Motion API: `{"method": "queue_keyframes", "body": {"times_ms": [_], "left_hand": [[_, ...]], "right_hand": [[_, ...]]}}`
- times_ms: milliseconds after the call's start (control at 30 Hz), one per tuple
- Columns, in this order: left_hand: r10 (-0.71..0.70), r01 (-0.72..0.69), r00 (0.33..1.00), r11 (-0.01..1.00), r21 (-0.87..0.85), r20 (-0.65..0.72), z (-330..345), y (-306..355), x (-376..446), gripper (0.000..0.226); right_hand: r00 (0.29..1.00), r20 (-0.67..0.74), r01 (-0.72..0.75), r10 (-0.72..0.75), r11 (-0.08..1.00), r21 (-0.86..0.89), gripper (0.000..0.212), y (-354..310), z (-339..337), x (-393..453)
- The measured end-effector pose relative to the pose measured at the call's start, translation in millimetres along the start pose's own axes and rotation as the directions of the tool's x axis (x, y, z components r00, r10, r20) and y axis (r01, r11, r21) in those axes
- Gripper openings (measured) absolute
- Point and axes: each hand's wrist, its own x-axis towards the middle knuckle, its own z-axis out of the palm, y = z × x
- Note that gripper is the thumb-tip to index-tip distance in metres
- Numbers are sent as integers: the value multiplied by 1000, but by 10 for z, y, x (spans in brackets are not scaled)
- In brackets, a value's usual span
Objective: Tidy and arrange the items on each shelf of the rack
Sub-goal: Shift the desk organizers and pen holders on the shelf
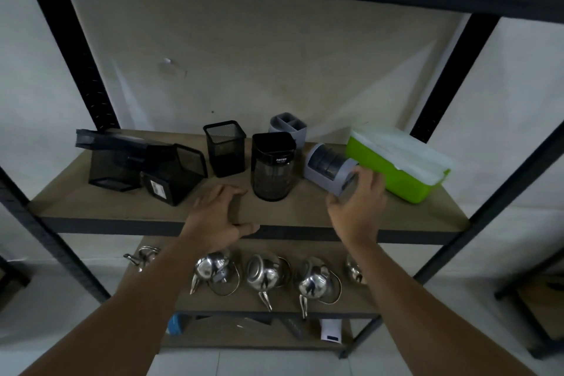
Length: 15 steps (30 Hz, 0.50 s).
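On the brown shelf board (100,201) stand an upright black mesh pen cup (225,148), a tall dark canister (272,165) and a grey divided holder (290,128) behind it. A second grey holder (328,166) lies tipped on its side, and my right hand (358,204) grips its near end. To the left, black mesh holders (172,172) lie tipped beside a black tray (106,143). My left hand (218,217) rests on the shelf's front edge with fingers spread, holding nothing.
A green box with a pale lid (399,162) sits at the shelf's right end, touching distance from my right hand. Several shiny steel teapots (264,273) line the shelf below. Black rack posts (70,49) frame both sides, and another shelf overhangs.
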Motion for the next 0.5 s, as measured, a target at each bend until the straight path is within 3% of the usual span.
{"method": "queue_keyframes", "body": {"times_ms": [133,200,267,367,500], "left_hand": [[20,-37,971,997,-67,-238,221,320,-135,54],[48,-97,951,984,-147,-305,341,586,-174,35],[68,-135,958,964,-228,-278,466,928,-145,29],[29,-115,964,942,-316,-264,638,1488,64,40],[-105,25,972,937,-348,-211,812,2099,525,82]], "right_hand": [[976,216,-12,35,995,-104,92,407,-142,248],[951,300,-37,76,990,-135,82,597,-161,210],[938,343,30,48,976,-217,64,777,-152,99],[907,420,172,-42,945,-277,62,962,-133,70],[847,511,312,-145,915,-257,61,1074,-225,165]]}}
